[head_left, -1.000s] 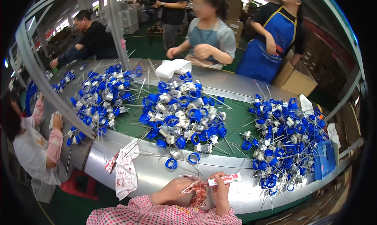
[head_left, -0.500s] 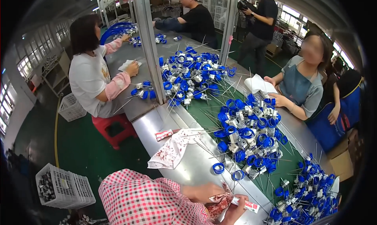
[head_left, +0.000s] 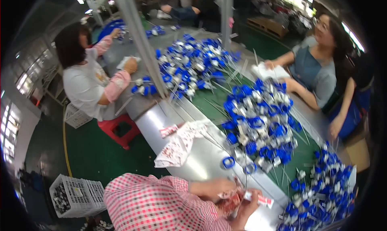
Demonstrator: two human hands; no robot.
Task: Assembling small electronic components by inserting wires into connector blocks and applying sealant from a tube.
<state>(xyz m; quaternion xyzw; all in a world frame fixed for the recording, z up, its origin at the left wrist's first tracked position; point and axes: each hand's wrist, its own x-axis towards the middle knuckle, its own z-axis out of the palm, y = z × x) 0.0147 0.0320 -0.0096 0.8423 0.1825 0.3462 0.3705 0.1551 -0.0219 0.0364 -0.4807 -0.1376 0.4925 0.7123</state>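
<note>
Over the near end of the metal table, my left hand is closed on a bunched, reddish patterned cloth. My right hand lies close beside it, its fingers around a narrow white-and-red packet that sticks out to the right. Blur hides the exact fingertip contact. My left arm is in a pink-and-black checked sleeve. Ahead of my hands lie a white cloth with red specks and another red-and-white packet. Two blue coils rest just beyond my hands.
Heaps of blue coils with white connectors and protruding thin rods cover the green strip. Metal posts rise from the table. Co-workers sit left and right; a red stool and white crates stand on the floor at left.
The view has shifted and blurred, and the standing person at the back has left it. The person at right has lifted their head. My hands keep nearly the same hold.
</note>
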